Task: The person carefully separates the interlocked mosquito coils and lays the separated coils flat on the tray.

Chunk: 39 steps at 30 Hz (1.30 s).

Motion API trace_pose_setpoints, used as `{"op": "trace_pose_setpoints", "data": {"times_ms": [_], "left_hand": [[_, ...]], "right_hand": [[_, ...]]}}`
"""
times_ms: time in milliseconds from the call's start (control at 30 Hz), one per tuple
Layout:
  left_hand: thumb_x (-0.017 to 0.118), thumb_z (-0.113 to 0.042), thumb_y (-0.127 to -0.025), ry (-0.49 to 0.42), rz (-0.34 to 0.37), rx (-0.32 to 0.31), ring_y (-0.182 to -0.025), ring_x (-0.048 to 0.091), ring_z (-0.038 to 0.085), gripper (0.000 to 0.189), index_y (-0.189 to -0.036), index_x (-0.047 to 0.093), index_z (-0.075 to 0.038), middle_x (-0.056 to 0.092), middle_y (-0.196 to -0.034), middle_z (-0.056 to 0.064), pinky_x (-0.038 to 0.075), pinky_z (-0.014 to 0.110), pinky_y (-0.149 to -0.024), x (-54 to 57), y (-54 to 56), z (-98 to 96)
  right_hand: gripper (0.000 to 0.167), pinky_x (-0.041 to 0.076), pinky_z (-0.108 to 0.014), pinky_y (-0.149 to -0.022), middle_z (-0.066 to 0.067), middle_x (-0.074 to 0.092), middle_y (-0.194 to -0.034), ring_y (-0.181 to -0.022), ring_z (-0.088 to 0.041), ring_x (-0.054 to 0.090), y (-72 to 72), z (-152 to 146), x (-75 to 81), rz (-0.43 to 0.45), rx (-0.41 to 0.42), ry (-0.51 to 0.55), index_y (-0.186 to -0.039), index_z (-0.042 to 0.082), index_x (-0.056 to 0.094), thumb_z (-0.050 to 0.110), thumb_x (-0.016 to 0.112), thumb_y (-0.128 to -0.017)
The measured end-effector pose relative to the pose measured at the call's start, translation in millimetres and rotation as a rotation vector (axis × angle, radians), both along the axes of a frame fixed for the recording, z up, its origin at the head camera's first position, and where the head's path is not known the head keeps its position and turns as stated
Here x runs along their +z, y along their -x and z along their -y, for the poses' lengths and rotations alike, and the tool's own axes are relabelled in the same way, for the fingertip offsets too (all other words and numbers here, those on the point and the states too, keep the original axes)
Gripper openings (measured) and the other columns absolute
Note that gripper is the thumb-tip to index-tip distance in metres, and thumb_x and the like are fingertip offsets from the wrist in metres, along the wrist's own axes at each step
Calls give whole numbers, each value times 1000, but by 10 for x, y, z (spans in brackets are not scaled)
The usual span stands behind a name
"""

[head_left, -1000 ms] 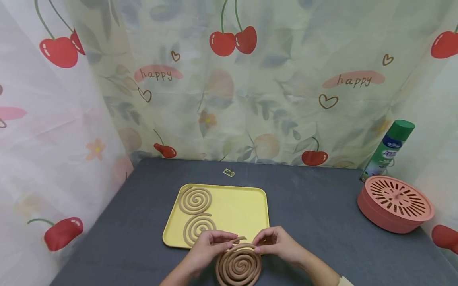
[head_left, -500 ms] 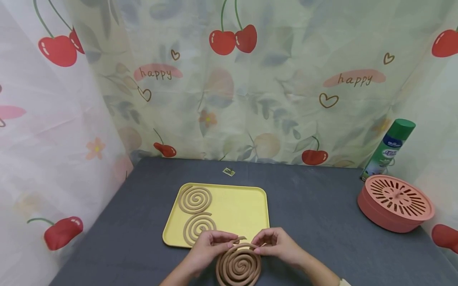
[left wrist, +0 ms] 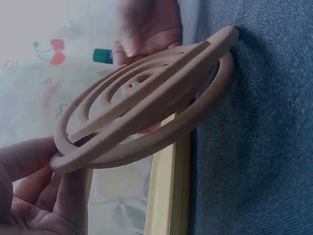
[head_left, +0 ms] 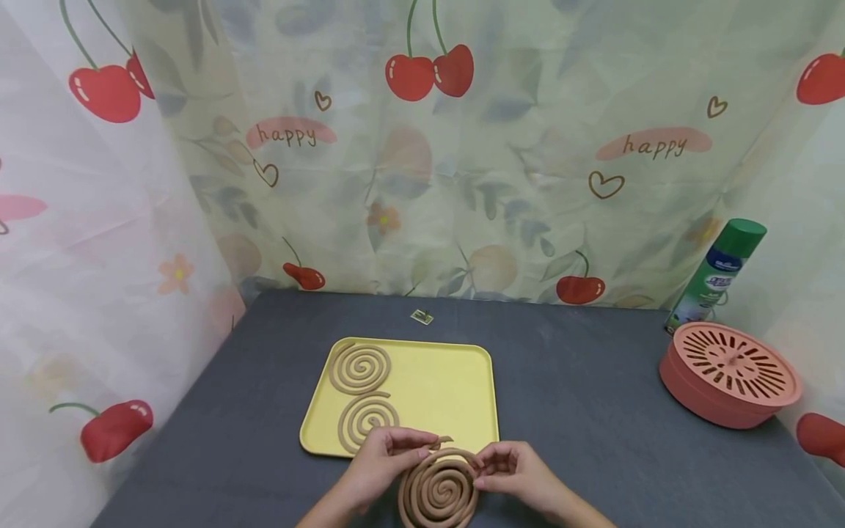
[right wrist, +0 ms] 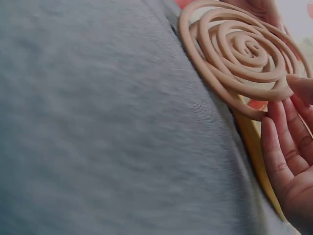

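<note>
In the head view, a brown mosquito coil, seemingly a pair nested together, is held up in front of the tray's near edge. My left hand pinches its far-left rim between thumb and fingers. On the right rim my right hand pinches it with thumb and fingertips. From the left wrist, the coil's turns look tilted, with an outer ring standing apart from the others. The right wrist view shows the right fingers under the rim and the thumb on top.
A yellow tray bears two flat mosquito coils, one at the back left and one in front. A small metal stand lies behind it. At right are a pink slotted round box and a green spray can.
My right hand has slid down and slightly right along the coil's rim. The left hand stays in place with its pinch.
</note>
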<state>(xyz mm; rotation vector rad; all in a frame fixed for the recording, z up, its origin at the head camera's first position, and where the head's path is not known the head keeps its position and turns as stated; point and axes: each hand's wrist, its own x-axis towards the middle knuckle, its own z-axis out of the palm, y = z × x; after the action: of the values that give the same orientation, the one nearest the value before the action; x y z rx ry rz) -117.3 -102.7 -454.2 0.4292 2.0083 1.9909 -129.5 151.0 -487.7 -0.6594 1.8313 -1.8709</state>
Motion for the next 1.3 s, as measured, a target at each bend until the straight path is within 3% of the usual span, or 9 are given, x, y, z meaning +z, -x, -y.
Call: {"op": "trace_pose_setpoints", "data": {"times_ms": [200,433,833,1033,1300], "left_hand": [[62,-7,-87,-11,-11,-3,-92,64,0,32,-112,60,13,59,-115,31,50,14,-78,7,-3,1],[62,-7,-87,-22,-11,-5,-94,63,1,32,-112,61,12,60,-116,29,50,14,-78,19,-2,2],[62,-7,-87,-23,-15,-3,-95,63,2,30,-112,62,10,61,-117,27,50,15,-78,-3,-10,-2],[62,-7,-87,-17,-14,1,-94,63,1,30,-112,62,10,61,-117,27,50,14,-78,0,-11,1],[62,-6,-87,-18,-1,10,-95,63,2,30,-111,62,11,61,-115,28,50,14,-79,8,-21,-2]], "right_hand": [[37,52,-15,-73,11,68,-92,-83,0,63,-64,-25,-131,-37,34,90,-102,-31,43,-6,62,-83],[38,52,-15,-73,12,67,-93,-84,1,63,-78,-40,-190,-51,25,94,-102,-31,43,-5,62,-83],[38,51,-14,-70,14,67,-89,-80,1,62,-85,-18,-175,-18,-1,52,-100,-30,46,1,62,-85],[38,51,-13,-70,14,66,-88,-80,3,62,-82,-21,-177,-27,17,51,-98,-30,45,1,62,-85],[40,53,-16,-70,11,66,-88,-81,1,62,-80,-26,-174,32,86,107,-99,-33,39,-1,59,-86]]}}
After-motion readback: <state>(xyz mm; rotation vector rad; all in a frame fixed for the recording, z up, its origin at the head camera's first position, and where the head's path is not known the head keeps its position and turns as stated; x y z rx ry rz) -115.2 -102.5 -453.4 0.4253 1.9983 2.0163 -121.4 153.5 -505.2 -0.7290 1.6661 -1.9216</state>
